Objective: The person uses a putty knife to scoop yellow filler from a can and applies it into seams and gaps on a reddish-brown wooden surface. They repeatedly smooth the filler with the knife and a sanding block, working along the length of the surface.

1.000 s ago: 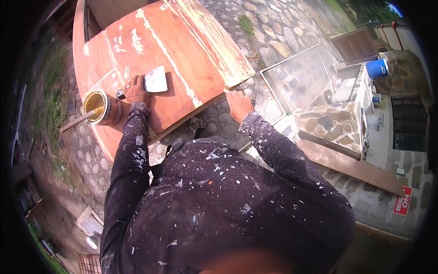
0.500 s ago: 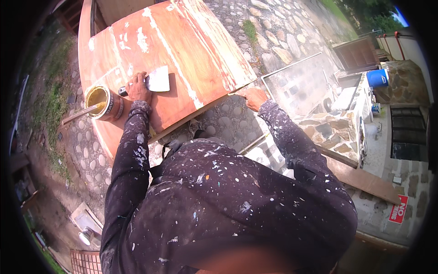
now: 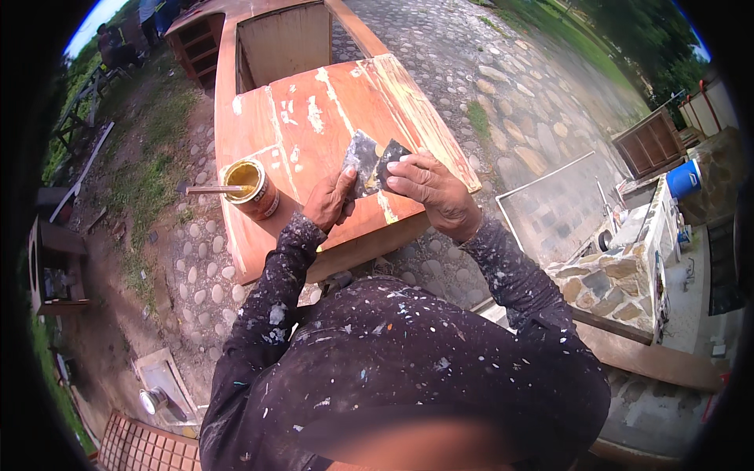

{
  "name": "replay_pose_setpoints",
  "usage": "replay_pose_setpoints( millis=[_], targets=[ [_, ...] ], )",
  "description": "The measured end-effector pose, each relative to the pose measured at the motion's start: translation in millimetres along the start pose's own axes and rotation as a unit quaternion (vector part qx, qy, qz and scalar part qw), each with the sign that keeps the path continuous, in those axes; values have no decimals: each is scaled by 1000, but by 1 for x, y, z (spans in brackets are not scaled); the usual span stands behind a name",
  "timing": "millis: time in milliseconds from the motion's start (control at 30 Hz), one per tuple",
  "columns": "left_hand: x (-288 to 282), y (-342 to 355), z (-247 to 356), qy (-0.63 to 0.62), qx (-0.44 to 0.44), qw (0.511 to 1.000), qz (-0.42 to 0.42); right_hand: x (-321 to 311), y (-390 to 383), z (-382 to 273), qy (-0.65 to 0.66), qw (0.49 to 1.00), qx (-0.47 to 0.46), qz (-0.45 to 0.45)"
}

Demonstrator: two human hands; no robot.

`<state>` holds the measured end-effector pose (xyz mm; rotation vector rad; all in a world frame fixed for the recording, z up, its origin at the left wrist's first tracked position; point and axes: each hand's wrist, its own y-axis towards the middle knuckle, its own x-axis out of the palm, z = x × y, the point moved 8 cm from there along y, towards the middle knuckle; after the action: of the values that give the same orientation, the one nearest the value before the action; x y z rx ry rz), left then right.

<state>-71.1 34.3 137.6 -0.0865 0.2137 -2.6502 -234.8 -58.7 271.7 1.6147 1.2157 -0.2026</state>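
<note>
My left hand [image 3: 330,198] is closed on a putty knife, its wide grey, stained blade [image 3: 362,157] tilted up over the near part of a reddish wooden panel [image 3: 294,169]. Pinched in the fingers of my right hand [image 3: 440,192] is a dark, flat, square-cornered scraper [image 3: 393,157], close against the blade; whether they touch I cannot tell. Pale filler streaks and patches mark the panel. On its left side stands an open can [image 3: 263,202] with yellowish residue inside and a stick [image 3: 212,189] lying across its mouth.
Beyond the panel is a wooden frame [image 3: 228,51] with an opening. Cobbled ground [image 3: 206,271] surrounds the work. To the right are a stone-faced counter [image 3: 609,286] and a blue bucket [image 3: 683,179]. A tiled wooden lattice [image 3: 149,443] lies lower left. People [image 3: 118,47] are far off.
My left hand has lifted the putty knife off the panel and moved right. My right hand has come from the panel's edge to meet it, with the dark scraper. The view has shifted.
</note>
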Motion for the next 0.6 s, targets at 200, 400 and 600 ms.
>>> replay_pose_setpoints(
  millis=[200, 400, 600],
  targets=[
    [-13, -37, 10, -34, 25, 999, 4, 13, 13, 21, -127, 991, -28, -36],
    [-49, -18, 33, -5, 201, 969, 141, 24, -19, 98, 405, 806, 426, 73],
    [-33, 27, 51, 185, 325, 908, 188, 65, 10, 116, 654, 548, 506, 122]
  ],
)
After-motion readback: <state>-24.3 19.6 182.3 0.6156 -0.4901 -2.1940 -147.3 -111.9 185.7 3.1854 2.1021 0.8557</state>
